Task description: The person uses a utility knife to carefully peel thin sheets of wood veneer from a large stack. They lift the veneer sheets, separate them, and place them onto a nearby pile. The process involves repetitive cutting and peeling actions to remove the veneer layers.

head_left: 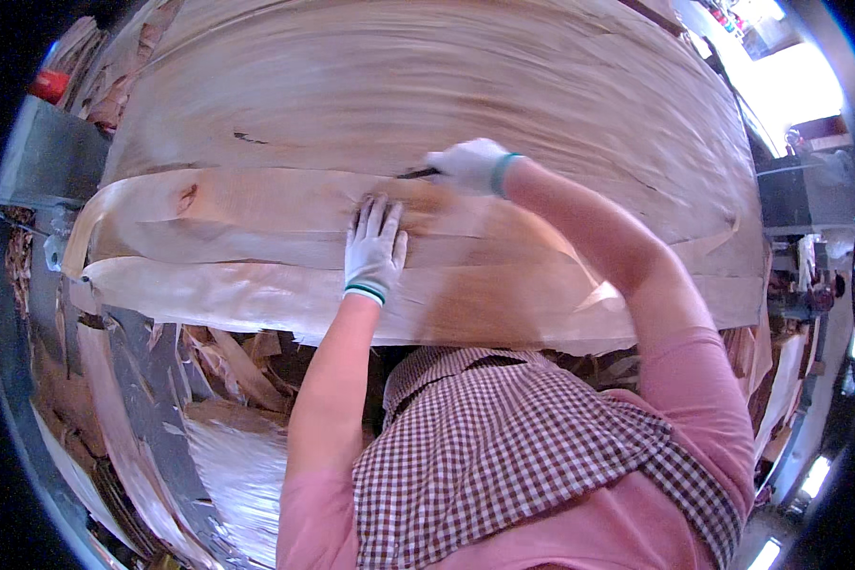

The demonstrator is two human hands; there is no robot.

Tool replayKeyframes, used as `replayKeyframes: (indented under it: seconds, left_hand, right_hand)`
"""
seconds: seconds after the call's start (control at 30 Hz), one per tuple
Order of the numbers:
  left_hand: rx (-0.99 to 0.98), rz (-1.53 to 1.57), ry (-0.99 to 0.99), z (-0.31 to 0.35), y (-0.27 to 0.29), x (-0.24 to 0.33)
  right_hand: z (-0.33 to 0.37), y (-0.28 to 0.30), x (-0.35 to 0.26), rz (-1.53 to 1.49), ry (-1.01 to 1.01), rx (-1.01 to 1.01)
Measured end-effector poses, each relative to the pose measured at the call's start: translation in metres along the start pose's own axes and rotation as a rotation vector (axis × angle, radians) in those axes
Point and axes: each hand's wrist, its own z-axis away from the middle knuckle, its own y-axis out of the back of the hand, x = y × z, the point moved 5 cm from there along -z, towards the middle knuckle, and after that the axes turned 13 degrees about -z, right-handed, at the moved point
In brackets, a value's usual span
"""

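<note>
A wide sheet of wood veneer (427, 85) covers the work surface, with narrower veneer strips (285, 204) lying across its near part. My left hand (375, 245), in a white glove with a green cuff, presses flat on a strip with its fingers stretched out. Farther right and a little higher, my gloved right hand (475, 166) is closed around a thin dark knife (418, 173). The blade points left, along the far edge of the strip. Motion blurs the right hand, and the knife's handle is hidden inside it.
Torn veneer scraps (233, 366) lie below the near edge at the left, beside a long curved strip (128, 427). A grey metal block (62, 152) stands at the left. Some machinery (812, 285) is at the right. A lifted veneer flap (600, 296) sticks up near my right arm.
</note>
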Motion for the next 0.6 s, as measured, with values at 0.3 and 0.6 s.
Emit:
replayKeyframes:
  seconds: [0.3,0.6]
  left_hand:
    - [-0.011,-0.011,0.025,0.001,-0.003,-0.006]
    - [-0.029,-0.023,0.013,0.0,-0.015,0.001]
  right_hand:
    - [-0.002,-0.042,-0.014,-0.101,-0.091,0.036]
    - [0.164,-0.05,0.031,-0.296,-0.374,0.476]
